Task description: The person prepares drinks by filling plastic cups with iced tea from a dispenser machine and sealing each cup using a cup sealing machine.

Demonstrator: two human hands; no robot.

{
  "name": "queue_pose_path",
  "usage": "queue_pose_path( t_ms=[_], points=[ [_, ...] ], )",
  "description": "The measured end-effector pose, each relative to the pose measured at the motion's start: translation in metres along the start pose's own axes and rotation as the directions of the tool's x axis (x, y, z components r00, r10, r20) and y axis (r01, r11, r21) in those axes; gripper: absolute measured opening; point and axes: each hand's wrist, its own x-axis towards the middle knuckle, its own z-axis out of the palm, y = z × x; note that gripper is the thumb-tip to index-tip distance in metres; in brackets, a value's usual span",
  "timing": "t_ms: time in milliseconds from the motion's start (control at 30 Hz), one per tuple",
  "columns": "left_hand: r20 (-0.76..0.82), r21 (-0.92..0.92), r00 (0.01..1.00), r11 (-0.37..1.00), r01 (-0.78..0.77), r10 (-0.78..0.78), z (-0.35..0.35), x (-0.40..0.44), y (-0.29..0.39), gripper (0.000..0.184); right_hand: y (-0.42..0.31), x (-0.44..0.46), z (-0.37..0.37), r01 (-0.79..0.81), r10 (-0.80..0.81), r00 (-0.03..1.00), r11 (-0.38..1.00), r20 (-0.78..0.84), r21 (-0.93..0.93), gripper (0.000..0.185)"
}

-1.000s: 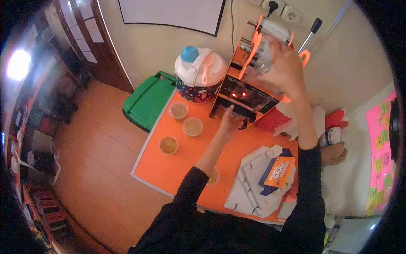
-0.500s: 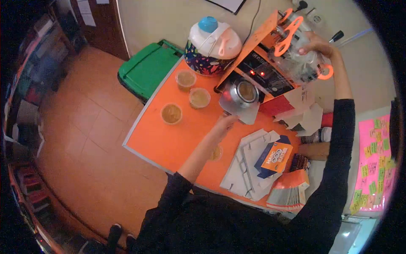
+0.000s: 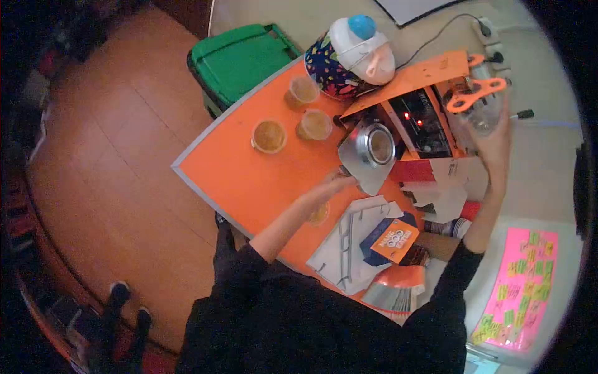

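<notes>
My left hand (image 3: 341, 182) is at the front edge of a metal tray (image 3: 367, 174), its fingers closed round a part of the tray that I cannot make out. The tray is pulled out of the orange and black machine (image 3: 423, 121) and bears a round ring with a filled cup (image 3: 380, 146) in it. My right hand (image 3: 495, 140) is up at the clear film (image 3: 483, 115) on the machine's upper side, beside an orange roll holder (image 3: 476, 95); its fingers are partly hidden. Two red lights glow on the machine's panel.
Filled cups (image 3: 269, 136) stand on the orange table (image 3: 212, 156), with another near my left forearm. A patterned rice cooker (image 3: 355, 59) is at the back, beside a green bin (image 3: 243, 62). Flat cartons (image 3: 349, 243) and an orange box (image 3: 396, 240) lie at the right.
The tray with the cup has come out of the machine toward me, with my left hand at its front. My right hand has shifted at the film. The view has turned.
</notes>
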Motion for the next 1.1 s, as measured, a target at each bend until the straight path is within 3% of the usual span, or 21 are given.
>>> queue_pose_path(
  t_ms=[33,100,167,233,267,367,433,500,533,567,633,700,733,800,900,1067,1100],
  points=[
    [0.024,0.029,1.0,1.0,0.009,-0.01,0.0,-0.003,0.003,0.039,-0.013,-0.003,0.01,0.018,-0.018,1.0,1.0,0.016,0.001,0.122],
    [0.016,-0.02,0.999,0.999,-0.051,0.051,0.002,-0.003,0.001,0.038,-0.031,-0.009,0.023,-0.039,-0.018,0.989,0.923,-0.145,-0.383,0.122],
    [0.012,-0.066,0.994,0.992,-0.112,0.113,0.003,0.004,-0.006,0.038,-0.025,-0.003,0.027,-0.029,-0.031,0.988,0.928,-0.154,-0.371,0.121],
    [0.118,-0.081,0.974,0.979,-0.185,0.194,-0.002,0.013,-0.015,0.04,-0.016,0.002,0.028,-0.03,-0.018,0.988,0.955,-0.157,-0.295,0.116],
    [0.112,-0.096,0.975,0.979,-0.18,0.19,-0.002,0.014,-0.021,0.04,-0.007,0.003,0.029,-0.046,-0.002,0.986,0.957,-0.166,-0.287,0.107],
    [0.099,-0.079,0.992,0.994,-0.072,0.08,0.001,0.008,-0.017,0.049,0.008,0.011,0.022,-0.08,0.072,0.997,0.95,-0.036,-0.302,0.101],
    [-0.067,-0.009,0.993,0.995,-0.095,0.094,0.001,0.017,-0.04,0.058,0.044,0.022,0.023,-0.018,0.016,1.0,0.951,-0.008,-0.309,0.096],
    [-0.079,-0.026,0.997,0.999,-0.025,0.023,0.002,0.008,-0.029,0.061,0.07,0.026,0.021,0.001,0.012,0.998,0.983,0.067,-0.184,0.093],
    [-0.086,-0.028,0.996,0.999,0.036,-0.039,0.003,0.003,-0.023,0.064,0.032,0.028,0.007,-0.11,0.159,0.975,0.952,0.153,-0.287,0.088],
    [-0.089,-0.039,0.995,0.998,0.041,-0.045,0.004,0.0,-0.016,0.064,0.037,0.032,0.006,-0.102,0.155,0.974,0.952,0.164,-0.29,0.088],
    [-0.104,0.08,0.991,0.992,0.097,-0.088,0.001,-0.002,-0.004,0.067,0.073,0.047,0.005,-0.137,0.148,0.934,0.989,0.325,-0.057,0.083],
    [-0.038,0.009,0.999,0.999,0.035,-0.034,-0.001,-0.008,0.01,0.07,0.107,0.057,0.007,-0.203,0.161,0.89,0.978,0.427,0.054,0.078],
    [0.032,-0.057,0.999,0.998,-0.024,0.026,-0.002,-0.009,0.011,0.072,0.113,0.059,0.008,-0.259,0.149,0.887,0.944,0.437,0.205,0.079],
    [-0.001,-0.03,1.0,0.999,0.021,-0.021,-0.003,-0.004,-0.002,0.074,0.134,0.067,0.008,-0.407,0.167,0.84,0.823,0.516,0.397,0.078],
    [0.017,-0.006,0.998,0.999,0.053,-0.053,-0.007,0.005,-0.01,0.075,0.162,0.081,0.006,-0.597,0.247,0.724,0.692,0.644,0.405,0.08],
    [0.074,0.003,0.997,1.0,0.014,-0.014,-0.009,0.01,-0.014,0.075,0.178,0.102,0.014,-0.595,0.197,0.693,0.698,0.693,0.397,0.078],
    [-0.139,0.094,0.987,0.993,-0.065,0.078,-0.001,0.006,-0.006,0.075,0.179,0.104,0.015,-0.589,0.187,0.692,0.704,0.697,0.397,0.077]
  ],
)
